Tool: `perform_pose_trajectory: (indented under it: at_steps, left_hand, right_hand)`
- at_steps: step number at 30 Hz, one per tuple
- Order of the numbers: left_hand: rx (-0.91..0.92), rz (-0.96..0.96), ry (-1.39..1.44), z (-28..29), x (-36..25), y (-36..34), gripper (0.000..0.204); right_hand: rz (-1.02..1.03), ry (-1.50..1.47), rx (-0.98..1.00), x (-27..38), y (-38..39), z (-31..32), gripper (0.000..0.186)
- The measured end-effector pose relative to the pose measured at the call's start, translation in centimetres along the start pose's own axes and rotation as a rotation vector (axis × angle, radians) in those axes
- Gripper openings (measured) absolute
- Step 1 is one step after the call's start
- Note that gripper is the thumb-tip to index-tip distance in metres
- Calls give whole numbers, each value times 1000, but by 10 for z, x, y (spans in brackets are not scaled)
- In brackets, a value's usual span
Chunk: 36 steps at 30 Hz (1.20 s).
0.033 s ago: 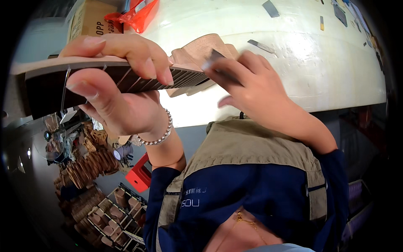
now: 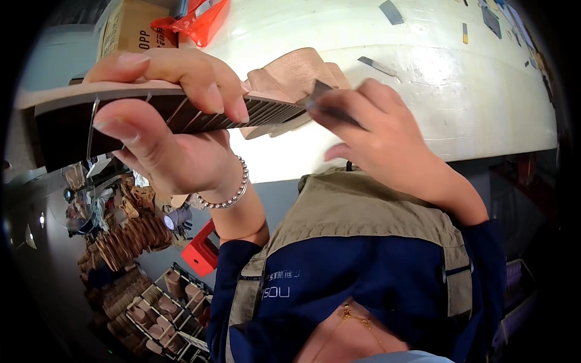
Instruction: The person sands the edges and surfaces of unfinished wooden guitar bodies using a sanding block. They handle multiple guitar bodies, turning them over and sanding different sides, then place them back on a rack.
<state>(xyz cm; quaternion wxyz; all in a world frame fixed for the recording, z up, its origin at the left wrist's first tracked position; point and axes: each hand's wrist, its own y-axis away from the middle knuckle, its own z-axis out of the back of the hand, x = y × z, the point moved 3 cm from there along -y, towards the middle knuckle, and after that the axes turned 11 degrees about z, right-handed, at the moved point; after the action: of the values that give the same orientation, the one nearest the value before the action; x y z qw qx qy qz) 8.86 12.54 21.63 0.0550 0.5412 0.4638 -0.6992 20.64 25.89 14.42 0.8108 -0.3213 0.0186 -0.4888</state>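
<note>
A bare-wood guitar [image 2: 290,72] lies across the near left of the white table, its neck running out to the left. Along the neck is a dark fretboard [image 2: 275,112] with metal frets. My left hand [image 2: 181,130] is closed around the neck, thumb on the fretboard side and fingers over the far edge. Between the fingers of my right hand [image 2: 381,130] is a thin dark flat piece [image 2: 339,115], whose kind I cannot make out. Its tip is by the body end of the fretboard; I cannot tell if they touch. That hand is slightly blurred.
On the white table [image 2: 472,115] lie a small blade [image 2: 376,65], a grey flat piece [image 2: 391,12], a narrow yellowish strip [image 2: 465,33] and dark scraps. A cardboard box [image 2: 130,27] and red plastic bag [image 2: 200,24] stand far left. Below left, a rack [image 2: 166,308] holds wooden parts.
My right hand has shifted a little to the right with the dark flat piece, away from the neck. The left hand and guitar have hardly moved.
</note>
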Motion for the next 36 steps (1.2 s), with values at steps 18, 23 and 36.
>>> perform_pose_trajectory:
  at_steps: [18, 23, 36]
  left_hand:
    - [-18, -34, -29, -7, 0, -1, 39]
    - [1, -34, -39, 0, 1, 1, 40]
    - [-167, 345, 77, -26, -2, -16, 31]
  right_hand:
    - [22, 136, -85, -9, -27, -28, 47]
    - [52, 65, 56, -3, -8, 0, 39]
    - [-568, -722, -285, -46, -18, -27, 41]
